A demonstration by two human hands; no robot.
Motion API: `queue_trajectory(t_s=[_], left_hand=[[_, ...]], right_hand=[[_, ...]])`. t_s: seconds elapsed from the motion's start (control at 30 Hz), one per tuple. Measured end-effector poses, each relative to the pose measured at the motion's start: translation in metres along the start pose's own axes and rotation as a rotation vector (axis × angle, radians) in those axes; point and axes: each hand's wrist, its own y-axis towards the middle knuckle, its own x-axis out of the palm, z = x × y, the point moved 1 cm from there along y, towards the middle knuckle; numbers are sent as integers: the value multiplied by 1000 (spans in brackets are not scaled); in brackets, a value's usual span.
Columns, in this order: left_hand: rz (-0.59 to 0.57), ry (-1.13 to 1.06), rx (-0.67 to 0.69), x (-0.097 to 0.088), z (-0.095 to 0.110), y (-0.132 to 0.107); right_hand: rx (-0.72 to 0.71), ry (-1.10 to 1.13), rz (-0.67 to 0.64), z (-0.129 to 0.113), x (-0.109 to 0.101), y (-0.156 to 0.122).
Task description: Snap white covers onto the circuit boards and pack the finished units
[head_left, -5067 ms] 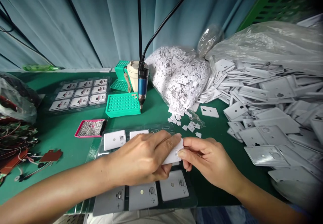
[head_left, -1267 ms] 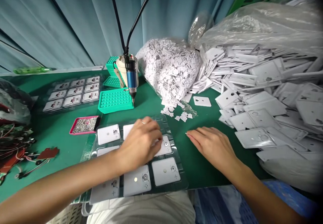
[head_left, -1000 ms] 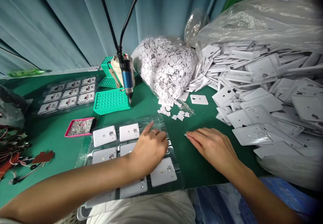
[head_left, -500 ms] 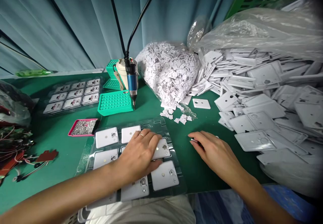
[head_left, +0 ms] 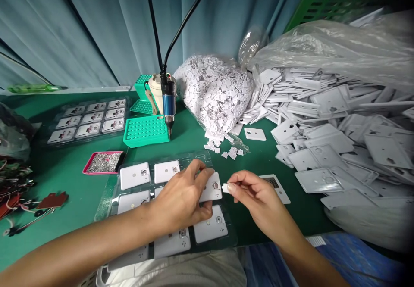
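A clear blister tray [head_left: 106,194] lies at the table's near edge with several white rectangular plastic housings in its pockets. My left hand [head_left: 181,198] rests on the tray, fingers curled round one white housing [head_left: 211,186] at the tray's right side. My right hand [head_left: 255,196] is just right of it, thumb and forefinger pinched on a small white plastic piece [head_left: 225,187] held close to that housing's edge. A white plate with a dark window [head_left: 276,186] lies on the green mat behind my right hand.
A blue electric screwdriver [head_left: 168,106] hangs on black cables over a green screw holder [head_left: 147,130]. A pink tray of screws [head_left: 104,162] sits left, a second filled blister tray [head_left: 87,119] behind. A bag of small white pieces [head_left: 215,91] and heaps of white plates [head_left: 339,123] fill the right.
My right hand lifted off the mat with a small white piece and brought it left to the housing. My left hand closed on the housing; a plate now shows where my right hand lay.
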Motion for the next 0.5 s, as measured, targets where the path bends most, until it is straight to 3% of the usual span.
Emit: queue_trajectory(t_s=[0.23, 0.5], left_hand=[[78, -29, 134, 0, 0, -3], [58, -48, 138, -4, 1, -3]], right_hand=[[-16, -4, -58, 0, 9, 5], [5, 6, -71, -3, 8, 6]])
